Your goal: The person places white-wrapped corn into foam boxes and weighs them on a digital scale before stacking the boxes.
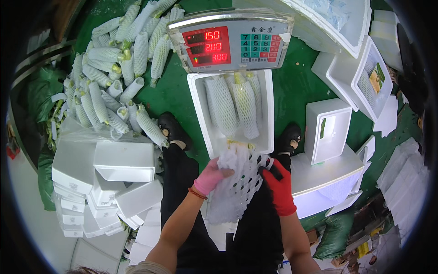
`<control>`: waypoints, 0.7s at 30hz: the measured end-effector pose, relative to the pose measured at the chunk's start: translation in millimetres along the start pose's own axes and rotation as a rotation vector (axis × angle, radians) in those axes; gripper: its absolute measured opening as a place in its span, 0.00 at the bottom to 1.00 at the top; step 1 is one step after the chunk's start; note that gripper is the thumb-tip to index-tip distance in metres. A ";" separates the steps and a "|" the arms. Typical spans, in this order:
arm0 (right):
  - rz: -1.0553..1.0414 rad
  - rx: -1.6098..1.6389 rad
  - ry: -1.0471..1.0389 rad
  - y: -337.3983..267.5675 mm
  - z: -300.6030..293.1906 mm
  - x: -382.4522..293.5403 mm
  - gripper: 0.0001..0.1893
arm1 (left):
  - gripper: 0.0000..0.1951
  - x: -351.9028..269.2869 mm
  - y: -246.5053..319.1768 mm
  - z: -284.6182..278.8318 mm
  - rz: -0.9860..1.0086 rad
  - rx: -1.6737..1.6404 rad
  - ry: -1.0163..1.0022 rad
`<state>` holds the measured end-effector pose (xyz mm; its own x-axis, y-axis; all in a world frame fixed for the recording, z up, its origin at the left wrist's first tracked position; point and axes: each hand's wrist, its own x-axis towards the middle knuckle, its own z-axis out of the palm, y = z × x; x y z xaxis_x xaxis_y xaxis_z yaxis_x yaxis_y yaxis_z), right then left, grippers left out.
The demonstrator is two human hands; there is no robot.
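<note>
My left hand (208, 176), in a pink glove, grips one side of a white foam net sleeve (236, 191). On its other side, my right hand (279, 186), in a red glove with black fingers, pulls the mesh wide. A yellow-green end (239, 144) shows at the sleeve's far edge; what else is inside cannot be made out. Just beyond stands an open white foam box (214, 145), holding several net-wrapped vegetables (246, 106). A scale's display (236, 41) with lit red digits and a keypad rises behind the box.
Many net-wrapped vegetables (102, 73) are heaped on the green floor (171, 96) at left. White foam boxes (123, 159) are stacked nearer on that side. More foam boxes (328, 130) stand at right, alongside a green sack (335, 236). My shoes flank the middle box.
</note>
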<state>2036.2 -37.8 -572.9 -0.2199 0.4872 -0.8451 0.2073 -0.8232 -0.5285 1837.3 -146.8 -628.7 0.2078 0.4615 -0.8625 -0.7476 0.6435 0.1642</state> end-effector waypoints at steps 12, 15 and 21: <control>0.098 0.227 0.029 32.2 22.9 33.4 0.28 | 0.31 -6.0 -10.6 -29.2 0.083 -0.191 -0.006; -0.332 -0.423 0.226 47.0 35.7 80.3 0.37 | 0.31 -27.0 -0.5 -32.3 0.124 -0.349 0.036; -0.332 -1.083 0.354 34.3 55.7 194.0 0.42 | 0.24 -56.5 -13.3 -83.2 0.034 -0.297 0.050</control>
<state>1947.6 12.2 -750.5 -0.1742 0.8242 -0.5388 0.9259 -0.0493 -0.3746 1783.0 -232.2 -621.9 0.1541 0.4445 -0.8824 -0.9067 0.4185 0.0525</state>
